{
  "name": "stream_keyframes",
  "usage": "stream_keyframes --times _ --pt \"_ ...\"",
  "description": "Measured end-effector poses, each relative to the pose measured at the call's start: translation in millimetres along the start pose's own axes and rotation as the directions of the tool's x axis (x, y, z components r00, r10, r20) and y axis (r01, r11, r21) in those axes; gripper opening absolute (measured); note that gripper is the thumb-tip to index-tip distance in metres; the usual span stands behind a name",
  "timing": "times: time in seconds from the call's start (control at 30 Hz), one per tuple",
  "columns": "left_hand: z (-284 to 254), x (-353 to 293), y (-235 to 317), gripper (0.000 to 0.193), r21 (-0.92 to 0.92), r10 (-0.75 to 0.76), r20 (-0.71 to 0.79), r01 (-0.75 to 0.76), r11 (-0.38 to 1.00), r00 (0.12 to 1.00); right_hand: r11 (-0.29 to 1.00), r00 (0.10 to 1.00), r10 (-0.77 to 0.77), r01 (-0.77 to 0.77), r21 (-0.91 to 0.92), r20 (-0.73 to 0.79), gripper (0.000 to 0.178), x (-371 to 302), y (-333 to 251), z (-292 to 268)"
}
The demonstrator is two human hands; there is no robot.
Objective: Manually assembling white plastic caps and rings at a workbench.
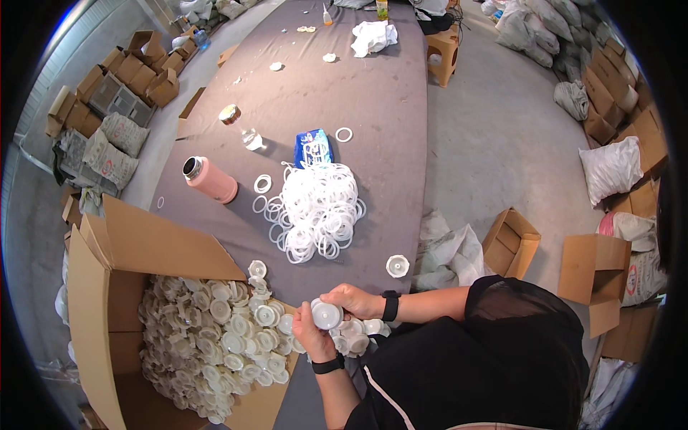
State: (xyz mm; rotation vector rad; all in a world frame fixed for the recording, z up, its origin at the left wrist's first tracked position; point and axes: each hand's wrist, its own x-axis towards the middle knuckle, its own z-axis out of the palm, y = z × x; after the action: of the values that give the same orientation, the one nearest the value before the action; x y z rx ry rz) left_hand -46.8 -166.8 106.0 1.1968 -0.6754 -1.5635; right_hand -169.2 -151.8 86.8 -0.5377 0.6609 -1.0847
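Observation:
Between my two hands is a round white plastic cap (327, 316), its flat face turned up. My left hand (311, 335) grips its near left edge, and my right hand (356, 299) pinches the far right side. Next to my wrists lies a small heap of similar caps (354, 340). On my left, an open cardboard box (161, 240) lies on its side with a large pile of white caps (208, 326) spilling toward me. Beyond my hands sits a heap of white sealing rings (319, 208).
A pink thermos (211, 180), a glass bottle (251, 140) and a blue packet (313, 145) stand on the grey-covered table (390, 115). One loose cap (398, 266) lies near the right edge. Cardboard boxes (510, 244) and white sacks (610, 169) are on the floor to the right.

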Motion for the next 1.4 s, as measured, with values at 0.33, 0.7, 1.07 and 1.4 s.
stream_keyframes --times 0.33,0.7,1.07,1.4 --pt "-3.7 -14.7 -2.3 0.014 -0.236 0.048 -0.057 -0.060 0.970 0.997 0.969 0.994 -0.105 0.109 -0.223 0.027 0.042 -6.2 -8.1 2.8" --pt "-102.9 -54.5 -75.3 0.036 0.875 0.372 0.203 -0.338 0.345 0.906 0.260 0.991 0.064 -0.133 -0.956 -0.120 0.025 -3.3 58.3 -53.6" --pt "-114.9 -70.9 -112.2 0.038 0.882 0.253 0.147 -0.242 0.404 0.956 -0.181 0.909 -0.086 0.388 -0.904 0.408 0.036 18.4 86.9 -52.1" --pt "-137.8 -60.1 -93.1 0.027 0.958 0.512 -0.011 -0.137 0.250 0.859 -0.062 0.916 -0.163 0.363 -0.930 0.368 0.032 3.7 70.7 -58.8"
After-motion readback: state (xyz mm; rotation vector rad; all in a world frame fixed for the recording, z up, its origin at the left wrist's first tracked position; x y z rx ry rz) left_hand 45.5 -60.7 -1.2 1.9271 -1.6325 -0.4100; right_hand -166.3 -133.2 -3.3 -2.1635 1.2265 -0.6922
